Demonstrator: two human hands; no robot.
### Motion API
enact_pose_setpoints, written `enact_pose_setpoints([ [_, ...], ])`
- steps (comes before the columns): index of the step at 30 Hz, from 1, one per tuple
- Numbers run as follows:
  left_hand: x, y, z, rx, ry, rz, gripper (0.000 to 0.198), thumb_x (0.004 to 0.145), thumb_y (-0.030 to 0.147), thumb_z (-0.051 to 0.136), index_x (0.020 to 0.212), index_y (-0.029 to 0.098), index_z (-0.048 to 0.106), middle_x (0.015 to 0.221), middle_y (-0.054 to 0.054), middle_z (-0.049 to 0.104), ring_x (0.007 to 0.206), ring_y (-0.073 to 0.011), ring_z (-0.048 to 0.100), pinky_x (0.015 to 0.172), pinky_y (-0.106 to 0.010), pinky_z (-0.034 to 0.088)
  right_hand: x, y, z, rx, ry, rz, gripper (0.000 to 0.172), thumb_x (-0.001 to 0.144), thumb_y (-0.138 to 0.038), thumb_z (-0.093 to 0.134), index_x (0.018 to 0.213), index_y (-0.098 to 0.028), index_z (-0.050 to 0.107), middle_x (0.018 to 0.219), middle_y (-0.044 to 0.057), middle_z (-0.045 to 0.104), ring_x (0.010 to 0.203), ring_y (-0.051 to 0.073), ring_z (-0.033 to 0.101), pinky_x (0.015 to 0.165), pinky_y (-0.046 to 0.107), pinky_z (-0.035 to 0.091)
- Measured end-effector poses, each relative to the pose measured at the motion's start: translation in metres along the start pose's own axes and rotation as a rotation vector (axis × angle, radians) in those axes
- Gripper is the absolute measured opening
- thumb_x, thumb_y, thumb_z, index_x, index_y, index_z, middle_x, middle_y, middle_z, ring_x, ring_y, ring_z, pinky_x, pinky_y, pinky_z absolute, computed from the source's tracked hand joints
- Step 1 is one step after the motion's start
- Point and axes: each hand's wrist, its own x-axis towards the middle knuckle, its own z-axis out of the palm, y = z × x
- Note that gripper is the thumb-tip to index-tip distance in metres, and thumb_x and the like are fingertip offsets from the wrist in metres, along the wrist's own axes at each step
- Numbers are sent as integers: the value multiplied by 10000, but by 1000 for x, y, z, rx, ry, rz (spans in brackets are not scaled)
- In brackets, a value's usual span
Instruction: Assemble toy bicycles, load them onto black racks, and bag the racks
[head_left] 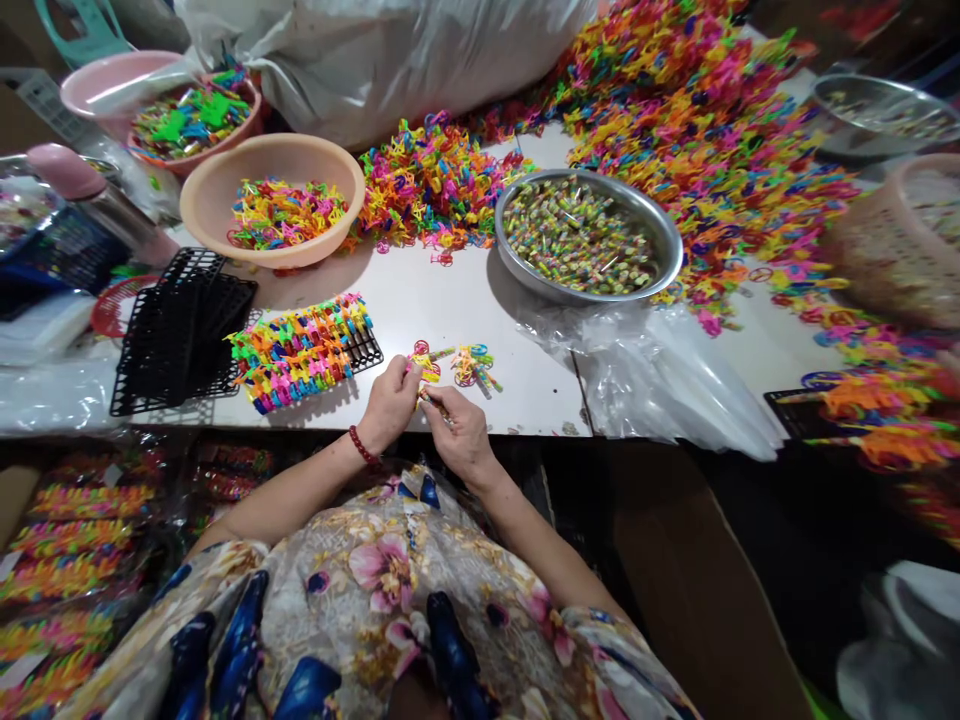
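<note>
Close together at the table's front edge, both of my hands have their fingers closed. My left hand [390, 402], with a red bead bracelet at its wrist, pinches a small bright plastic piece, mostly hidden by the fingers. Between the fingertips of my right hand [460, 432] is a small patterned tube [424, 396]. Just beyond the hands lie a few coloured plastic pieces with wheel-like rings and patterned tubes [474, 366]. Left of them, rows of bright plastic pieces [296, 355] stand on a black grid rack [367, 348].
A metal bowl [667, 262] holds many patterned tubes. Loose plastic pieces [675, 130] form a large heap behind it. A peach basin [202, 205], stacked black racks [176, 345] and a pink-lidded flask [97, 195] stand left. Clear plastic bags [667, 380] overhang the front edge at right.
</note>
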Motion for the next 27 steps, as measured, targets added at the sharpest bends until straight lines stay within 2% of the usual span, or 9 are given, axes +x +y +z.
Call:
enact_pose_setpoints([
  [4, -2, 2, -3, 97, 25, 21, 277, 930, 321, 537, 692, 219, 439, 593, 46, 440, 578, -134, 416, 578, -268, 277, 4, 5, -1, -83, -73, -21, 229, 960, -336, 525, 1105, -248, 679, 1035, 65, 713, 929, 217, 637, 873, 365, 507],
  [7, -7, 9, -17, 245, -55, 102, 241, 969, 354, 471, 764, 230, 481, 634, 21, 494, 612, -160, 477, 611, -283, 328, 12, 15, -4, -308, -107, -81, 196, 923, -297, 558, 1033, -218, 699, 951, 96, 702, 952, 260, 592, 937, 430, 454],
  [10, -5, 19, -49, 453, -83, 338, 228, 989, 358, 424, 879, 216, 565, 786, -51, 606, 781, -206, 573, 776, -327, 418, 25, 24, 3, -315, -146, -97, 177, 916, -254, 531, 962, -209, 696, 949, 103, 683, 927, 249, 587, 905, 405, 458],
  [13, 13, 20, -92, 626, -65, 554, 218, 968, 314, 456, 1020, 192, 629, 1107, -129, 664, 1100, -264, 576, 1029, -428, 390, 40, 32, 24, -145, -173, -49, 160, 916, -304, 552, 920, -214, 684, 933, 75, 678, 867, 214, 613, 816, 345, 485],
  [15, 30, 13, -117, 693, -159, 621, 254, 957, 294, 466, 1116, 200, 640, 1236, -127, 648, 1228, -274, 535, 1109, -484, 354, 52, 36, 43, -69, -173, 10, 168, 897, -357, 589, 909, -217, 681, 876, 51, 679, 827, 205, 622, 780, 331, 489],
  [17, 45, 2, -133, 723, -261, 646, 285, 956, 280, 451, 1149, 205, 647, 1236, -120, 656, 1256, -264, 530, 1127, -501, 366, 64, 41, 62, -19, -175, 55, 205, 890, -396, 595, 939, -216, 678, 847, 38, 683, 805, 202, 624, 760, 325, 491],
  [19, 54, -7, -139, 725, -306, 648, 294, 960, 272, 435, 1142, 198, 654, 1187, -122, 671, 1245, -256, 539, 1122, -496, 392, 75, 45, 77, -9, -180, 63, 250, 894, -427, 580, 963, -205, 671, 838, 39, 689, 782, 201, 618, 740, 318, 490],
  [21, 56, -13, -139, 707, -293, 647, 287, 965, 277, 434, 1124, 193, 658, 1153, -122, 674, 1233, -256, 542, 1119, -489, 401, 84, 49, 88, -29, -186, 38, 296, 898, -463, 569, 988, -196, 663, 850, 47, 699, 768, 200, 609, 727, 310, 482],
  [27, 51, -11, -135, 700, -282, 661, 247, 979, 289, 433, 1004, 192, 659, 1086, -107, 648, 1158, -262, 539, 1153, -505, 310, 94, 56, 101, -48, -252, -34, 310, 915, -493, 537, 990, -213, 646, 869, 51, 700, 748, 196, 590, 706, 290, 454],
])
